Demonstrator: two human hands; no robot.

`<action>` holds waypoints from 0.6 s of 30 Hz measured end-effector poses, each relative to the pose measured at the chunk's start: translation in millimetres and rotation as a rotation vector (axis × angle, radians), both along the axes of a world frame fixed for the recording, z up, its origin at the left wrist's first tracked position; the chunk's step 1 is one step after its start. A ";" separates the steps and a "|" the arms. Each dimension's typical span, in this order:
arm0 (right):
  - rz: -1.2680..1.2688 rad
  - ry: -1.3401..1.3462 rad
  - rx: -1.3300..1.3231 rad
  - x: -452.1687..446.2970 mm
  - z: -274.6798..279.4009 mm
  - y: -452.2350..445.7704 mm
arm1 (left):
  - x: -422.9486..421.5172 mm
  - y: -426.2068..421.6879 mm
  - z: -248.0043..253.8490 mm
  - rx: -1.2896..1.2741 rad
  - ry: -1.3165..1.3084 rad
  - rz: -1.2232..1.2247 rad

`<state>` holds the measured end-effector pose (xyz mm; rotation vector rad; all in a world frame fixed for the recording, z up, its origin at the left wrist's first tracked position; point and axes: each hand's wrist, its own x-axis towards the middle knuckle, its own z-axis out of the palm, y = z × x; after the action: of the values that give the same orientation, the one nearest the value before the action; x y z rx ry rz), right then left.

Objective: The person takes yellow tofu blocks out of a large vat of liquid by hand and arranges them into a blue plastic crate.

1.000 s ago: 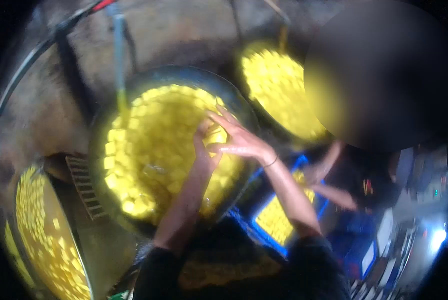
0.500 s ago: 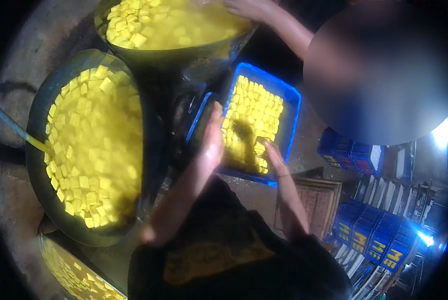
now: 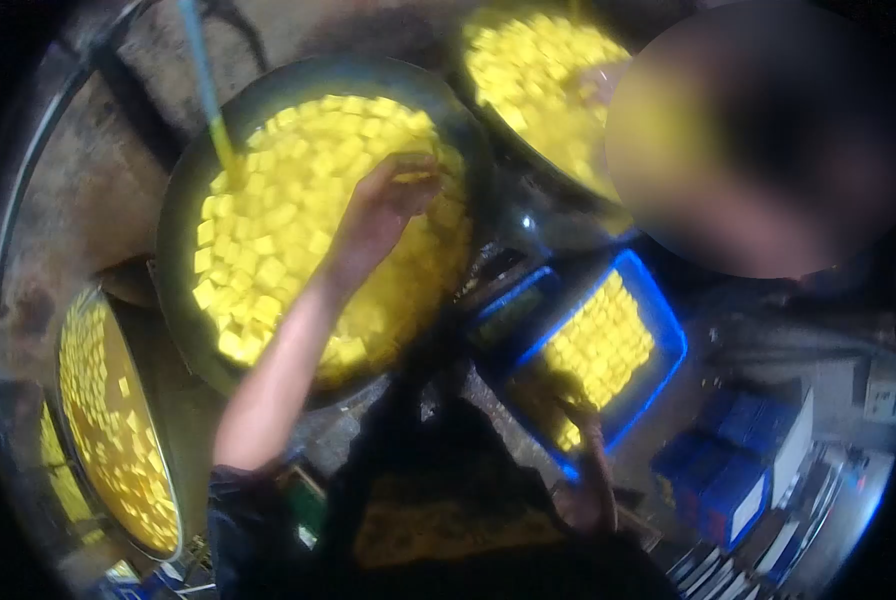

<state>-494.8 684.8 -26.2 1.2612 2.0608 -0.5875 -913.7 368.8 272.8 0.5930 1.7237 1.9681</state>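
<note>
Yellow blocks that look like tofu cubes (image 3: 268, 265) fill a large dark wok (image 3: 183, 330) of cloudy yellow liquid. Over its far right part is my left hand (image 3: 393, 190), its fingers curved and apart from the thumb, with yellow showing in the gap. Packed rows of similar blocks (image 3: 608, 340) lie in a blue crate (image 3: 676, 340) at the right. My right hand (image 3: 575, 405) is at the crate's near end, over or touching the blocks; shadow and blur hide its fingers.
A blue-handled tool (image 3: 200, 75) leans into the wok. Another person's hand (image 3: 600, 82) is over a second wok (image 3: 513, 125) of yellow blocks. A long vat (image 3: 173, 520) with blocks stands at the left. Stacked blue crates (image 3: 723, 455) are at the lower right.
My left hand has gone from beside the blue crate to over the wok. The view has turned, so the wok and crate appear further right. My right hand stays at the crate.
</note>
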 end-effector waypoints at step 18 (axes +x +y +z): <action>1.271 0.274 0.107 -492.5 125.2 -201.0 | 37.2 -110.1 -210.6 -0.788 0.527 -0.241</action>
<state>-987.2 483.8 99.0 -0.2566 2.5950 -0.0260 -876.5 258.7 62.2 0.9950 2.3829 0.8726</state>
